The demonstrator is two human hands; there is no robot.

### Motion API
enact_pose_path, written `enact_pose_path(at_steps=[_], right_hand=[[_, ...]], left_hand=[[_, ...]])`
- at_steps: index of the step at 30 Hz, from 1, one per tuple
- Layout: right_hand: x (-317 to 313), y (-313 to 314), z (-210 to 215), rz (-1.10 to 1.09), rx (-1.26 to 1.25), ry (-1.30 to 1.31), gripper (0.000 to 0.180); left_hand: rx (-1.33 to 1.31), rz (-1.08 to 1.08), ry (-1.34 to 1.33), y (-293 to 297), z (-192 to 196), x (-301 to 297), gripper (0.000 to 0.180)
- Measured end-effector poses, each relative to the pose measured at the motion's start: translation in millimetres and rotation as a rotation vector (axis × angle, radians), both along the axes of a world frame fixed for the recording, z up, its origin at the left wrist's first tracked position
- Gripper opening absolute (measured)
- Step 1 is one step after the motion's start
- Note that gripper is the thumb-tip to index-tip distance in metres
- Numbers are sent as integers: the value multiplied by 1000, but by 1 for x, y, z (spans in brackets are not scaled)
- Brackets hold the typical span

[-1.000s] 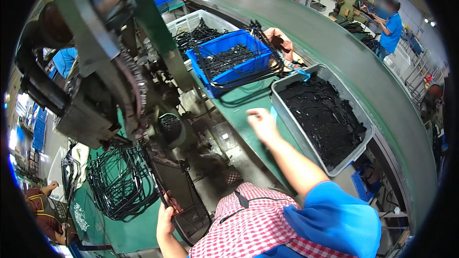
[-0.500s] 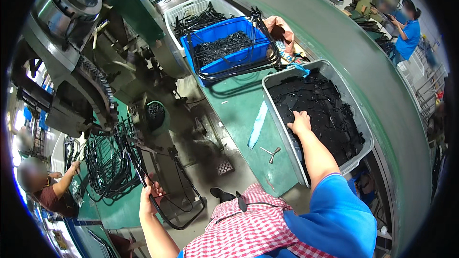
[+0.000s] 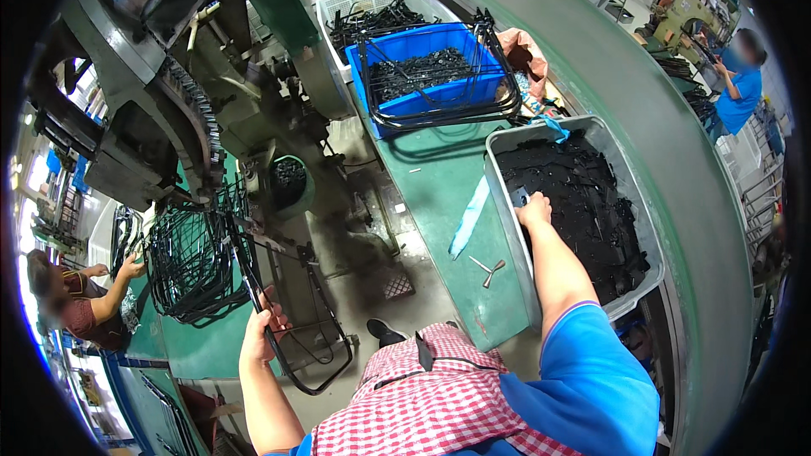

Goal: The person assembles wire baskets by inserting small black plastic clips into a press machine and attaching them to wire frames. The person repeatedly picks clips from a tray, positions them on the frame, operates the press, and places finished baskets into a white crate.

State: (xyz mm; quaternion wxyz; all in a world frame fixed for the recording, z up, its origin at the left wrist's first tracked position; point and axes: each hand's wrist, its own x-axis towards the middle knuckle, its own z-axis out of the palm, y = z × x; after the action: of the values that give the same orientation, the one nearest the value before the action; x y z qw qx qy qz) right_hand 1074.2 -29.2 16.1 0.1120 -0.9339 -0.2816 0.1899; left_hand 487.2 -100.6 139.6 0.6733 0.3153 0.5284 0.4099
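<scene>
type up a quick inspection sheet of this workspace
surface: flat green worktable, faint marks at its near end
workpieces: black wire frame; rectangular gray plastic bin of flat black pieces
clutter: Y-shaped metal tool and long pale-blue strip beside the bin
grip: left hand holds the frame; right hand is in the bin at a small shiny piece, hold unclear
cables: nothing clearly seen
surroundings: large gray metal machine at left; co-worker in blue at far right
</scene>
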Motion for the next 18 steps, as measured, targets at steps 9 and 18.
enact_pose_path(at_steps=[9,18], right_hand=[[1,-5,38,-123,962,574,14],[-195,19,150,269,889,1114,15]], left_hand=[[31,-3,-87,1,-3,-13,92],[11,-189,-67,10,-3,-39,89]])
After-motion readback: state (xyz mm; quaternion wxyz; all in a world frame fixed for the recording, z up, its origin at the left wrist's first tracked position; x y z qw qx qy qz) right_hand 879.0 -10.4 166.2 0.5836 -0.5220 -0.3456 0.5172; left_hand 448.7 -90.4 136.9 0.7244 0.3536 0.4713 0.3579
